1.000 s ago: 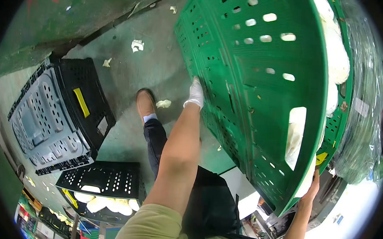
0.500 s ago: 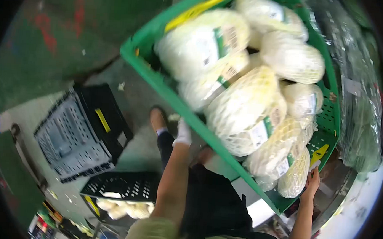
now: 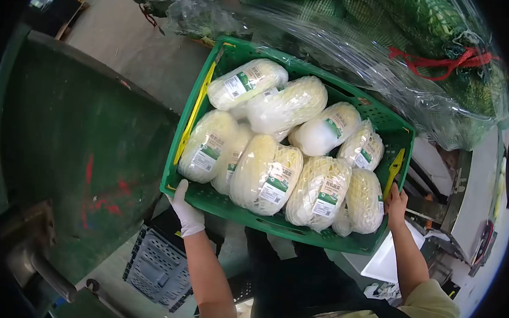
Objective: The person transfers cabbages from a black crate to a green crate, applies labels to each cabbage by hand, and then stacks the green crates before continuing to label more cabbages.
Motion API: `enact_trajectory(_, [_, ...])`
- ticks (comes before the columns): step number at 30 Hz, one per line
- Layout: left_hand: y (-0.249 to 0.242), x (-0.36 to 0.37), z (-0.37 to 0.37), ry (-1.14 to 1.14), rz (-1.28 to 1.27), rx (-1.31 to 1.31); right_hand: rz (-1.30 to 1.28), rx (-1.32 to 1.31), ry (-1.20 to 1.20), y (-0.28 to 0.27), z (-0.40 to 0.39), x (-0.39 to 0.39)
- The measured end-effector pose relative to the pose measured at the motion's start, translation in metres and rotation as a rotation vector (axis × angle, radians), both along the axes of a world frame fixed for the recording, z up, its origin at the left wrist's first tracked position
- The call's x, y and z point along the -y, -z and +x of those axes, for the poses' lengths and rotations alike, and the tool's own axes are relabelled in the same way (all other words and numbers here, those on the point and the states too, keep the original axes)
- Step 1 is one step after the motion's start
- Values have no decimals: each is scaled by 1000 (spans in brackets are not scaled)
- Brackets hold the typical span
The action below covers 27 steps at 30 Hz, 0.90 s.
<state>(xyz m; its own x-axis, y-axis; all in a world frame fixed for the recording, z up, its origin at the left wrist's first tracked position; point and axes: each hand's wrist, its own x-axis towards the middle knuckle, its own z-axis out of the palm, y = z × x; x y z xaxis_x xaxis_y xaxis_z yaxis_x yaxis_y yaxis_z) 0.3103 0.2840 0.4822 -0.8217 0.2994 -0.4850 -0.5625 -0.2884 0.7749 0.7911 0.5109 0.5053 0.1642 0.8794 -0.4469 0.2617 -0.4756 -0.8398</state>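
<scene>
A green plastic crate (image 3: 251, 217) is tilted in front of me, loaded with several napa cabbages (image 3: 267, 174) wrapped in clear film and foam netting, with white-and-green labels. My left hand (image 3: 187, 211), in a white glove, grips the crate's lower left corner, its thumb against the wall and its other fingers hidden. At the right end, my right hand (image 3: 396, 207) is closed around the crate's edge just below a yellow handle (image 3: 395, 171). Another yellow handle (image 3: 194, 115) runs along the left end.
Green mesh sacks (image 3: 382, 22) under clear wrap lie just beyond the crate. A dark green panel (image 3: 77, 144) stands at left. Below are a grey perforated crate (image 3: 159, 266) on the floor and a white surface (image 3: 396, 255) near my right arm.
My left hand has come up from beside my legs onto the crate's left corner. The crate has swung round to lie more crosswise, next to the wrapped sacks. My right hand keeps its end.
</scene>
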Motion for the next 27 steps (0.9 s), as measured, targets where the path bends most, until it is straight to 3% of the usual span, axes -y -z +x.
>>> enact_trajectory(13, [27,13,-23,54,-220,-38,-34,79,86,-10,-16,9])
enact_trajectory(17, [35,24,-35,173,-247,36,115,204,36,23,7,16])
enact_trajectory(19, [27,18,-34,167,-258,40,153,129,25,18,0,23])
enact_trajectory(23, [63,32,-57,215,-157,155,380,478,-95,24,3,32])
enact_trajectory(24, [76,39,-68,212,-150,140,351,287,-33,33,3,32])
enact_trajectory(26, [36,6,-50,163,-265,-146,38,182,86,20,-3,36])
enact_trajectory(27, [27,-2,-46,146,-224,-139,77,141,65,25,2,37])
